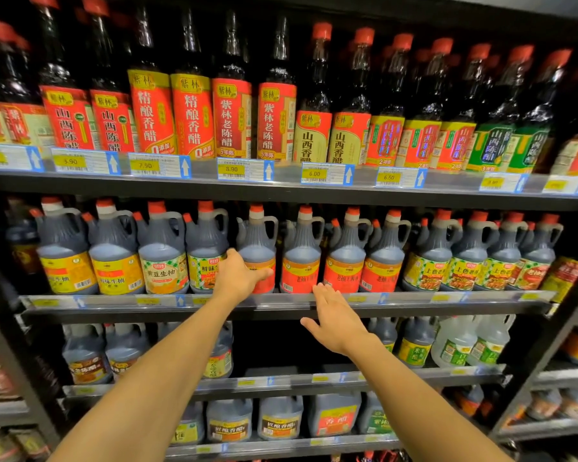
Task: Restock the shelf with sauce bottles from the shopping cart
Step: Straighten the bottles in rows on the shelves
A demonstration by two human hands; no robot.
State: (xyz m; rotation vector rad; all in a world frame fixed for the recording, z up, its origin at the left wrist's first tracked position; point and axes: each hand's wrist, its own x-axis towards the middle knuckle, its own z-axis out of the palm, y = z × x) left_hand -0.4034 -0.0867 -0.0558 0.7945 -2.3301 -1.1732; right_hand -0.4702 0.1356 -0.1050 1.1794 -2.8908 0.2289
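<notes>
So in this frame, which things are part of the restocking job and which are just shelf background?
In the job:
- left hand, gripping the red-label jug
- right hand, open, by the middle shelf edge
- matching red-label jugs alongside

Background:
- tall vinegar bottles on the top shelf
- price tags
- yellow-label jugs at left
- clear white jugs lower right

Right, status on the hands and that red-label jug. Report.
Left hand gripping the red-label jug on the middle shelf. Right hand open, hovering at the shelf edge, holding nothing. Neighbouring jugs tight on both sides.
</notes>
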